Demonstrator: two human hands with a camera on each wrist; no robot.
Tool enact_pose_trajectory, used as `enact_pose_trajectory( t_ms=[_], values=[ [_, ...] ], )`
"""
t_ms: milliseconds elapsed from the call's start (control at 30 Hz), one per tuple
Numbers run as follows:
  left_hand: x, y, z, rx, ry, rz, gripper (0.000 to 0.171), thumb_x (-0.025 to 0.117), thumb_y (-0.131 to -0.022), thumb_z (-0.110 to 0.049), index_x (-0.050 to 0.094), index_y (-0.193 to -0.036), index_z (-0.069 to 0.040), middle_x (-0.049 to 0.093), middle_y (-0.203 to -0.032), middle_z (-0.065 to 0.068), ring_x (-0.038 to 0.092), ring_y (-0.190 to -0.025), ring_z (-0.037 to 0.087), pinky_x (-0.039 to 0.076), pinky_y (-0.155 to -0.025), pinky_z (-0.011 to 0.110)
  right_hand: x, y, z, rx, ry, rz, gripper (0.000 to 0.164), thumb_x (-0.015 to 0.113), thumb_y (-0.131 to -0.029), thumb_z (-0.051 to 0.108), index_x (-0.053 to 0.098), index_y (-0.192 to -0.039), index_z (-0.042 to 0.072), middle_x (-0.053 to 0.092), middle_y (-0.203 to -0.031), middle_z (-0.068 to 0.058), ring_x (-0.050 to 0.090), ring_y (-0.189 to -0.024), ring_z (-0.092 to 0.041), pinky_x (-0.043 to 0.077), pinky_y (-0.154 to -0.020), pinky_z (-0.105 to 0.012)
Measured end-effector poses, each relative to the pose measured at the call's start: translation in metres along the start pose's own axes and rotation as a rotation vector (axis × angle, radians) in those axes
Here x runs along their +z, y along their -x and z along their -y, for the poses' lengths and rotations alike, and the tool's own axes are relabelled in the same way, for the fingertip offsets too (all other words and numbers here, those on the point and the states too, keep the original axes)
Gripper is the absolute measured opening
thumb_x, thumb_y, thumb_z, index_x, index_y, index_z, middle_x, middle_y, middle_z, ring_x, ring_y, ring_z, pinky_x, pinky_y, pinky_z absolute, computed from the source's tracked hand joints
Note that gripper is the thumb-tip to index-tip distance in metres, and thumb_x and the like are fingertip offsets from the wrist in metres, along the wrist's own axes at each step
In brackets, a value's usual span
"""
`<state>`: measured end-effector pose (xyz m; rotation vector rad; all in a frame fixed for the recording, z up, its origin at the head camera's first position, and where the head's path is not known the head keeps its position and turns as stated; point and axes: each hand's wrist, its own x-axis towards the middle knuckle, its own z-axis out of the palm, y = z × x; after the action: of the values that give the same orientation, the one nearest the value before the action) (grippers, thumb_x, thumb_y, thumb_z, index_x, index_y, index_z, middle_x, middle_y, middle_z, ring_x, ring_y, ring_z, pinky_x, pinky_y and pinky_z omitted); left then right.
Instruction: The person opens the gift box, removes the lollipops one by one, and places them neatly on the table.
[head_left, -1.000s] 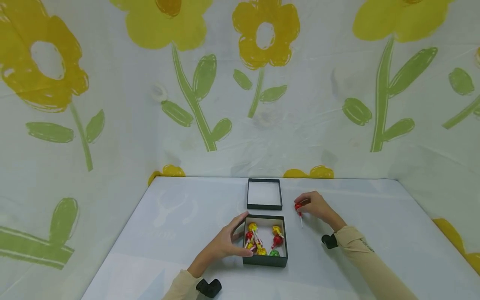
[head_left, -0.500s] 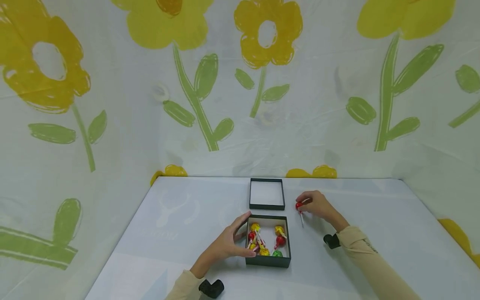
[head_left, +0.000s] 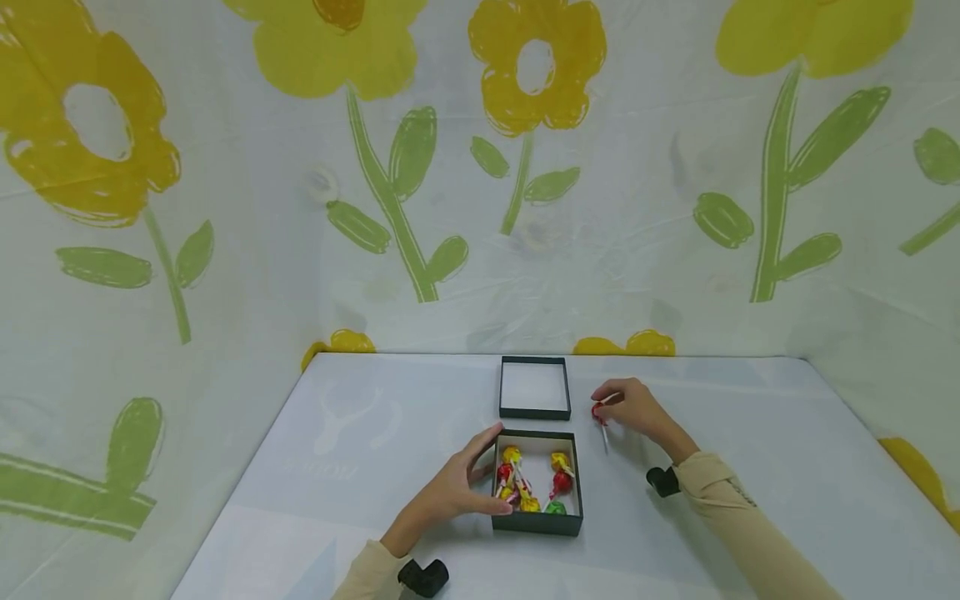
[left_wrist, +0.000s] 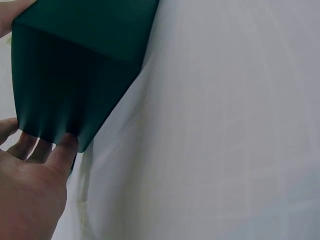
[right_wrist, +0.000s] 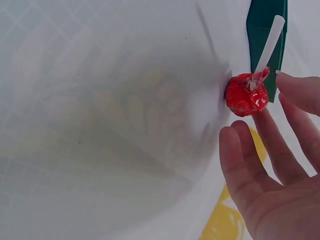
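Note:
A dark green box (head_left: 537, 523) with a white inside stands on the table, holding several wrapped lollipops, among them a red one (head_left: 562, 483) and a green one (head_left: 556, 507). My left hand (head_left: 450, 486) spans the box's left side, thumb at the near rim and fingers towards the far corner. In the left wrist view, fingers press against the green box wall (left_wrist: 55, 80). To the right of the lid, my right hand (head_left: 633, 410) hovers round a red lollipop (right_wrist: 246, 95) with a white stick. Its thumb stands apart from the candy; other fingertips lie close behind it.
Behind the box, a shallow dark-rimmed lid (head_left: 534, 413) lies with its white inside up. The white table (head_left: 360, 450) meets a flower-printed cloth wall (head_left: 615, 275) at the back. Black wrist cameras (head_left: 423, 577) sit at both cuffs.
The head view has turned slightly, shifting everything a little to the right. My right fingers have risen very slightly at the red lollipop, which stays in place. The left hand keeps its hold.

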<state>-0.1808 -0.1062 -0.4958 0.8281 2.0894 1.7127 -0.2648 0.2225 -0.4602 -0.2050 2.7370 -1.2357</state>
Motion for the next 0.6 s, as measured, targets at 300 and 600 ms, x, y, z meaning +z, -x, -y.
enact_pose_trajectory(
  t_ms=[300,600],
  values=[
    [0.001,0.000,0.002,0.042,-0.007,-0.009,0.101,0.081,-0.075,-0.019,0.017,-0.152,-0.012,0.014,-0.157,0.009,0.017,-0.142,0.029,0.035,-0.107,0.041,-0.010,0.008,0.007,-0.076,0.031,-0.043,0.020,0.067,-0.085,0.008,0.067,-0.103,-0.002,0.066,-0.102,-0.014,0.060,-0.094,-0.030,0.052,-0.083,-0.047],
    [0.001,-0.001,0.001,0.012,0.004,-0.003,0.102,0.082,-0.075,-0.020,0.016,-0.152,-0.014,0.012,-0.158,0.007,0.015,-0.142,0.023,0.034,-0.108,0.040,-0.018,0.017,0.011,-0.124,0.038,-0.070,0.021,0.067,-0.086,0.008,0.066,-0.104,-0.003,0.066,-0.104,-0.017,0.060,-0.095,-0.031,0.053,-0.085,-0.047]
  ],
)
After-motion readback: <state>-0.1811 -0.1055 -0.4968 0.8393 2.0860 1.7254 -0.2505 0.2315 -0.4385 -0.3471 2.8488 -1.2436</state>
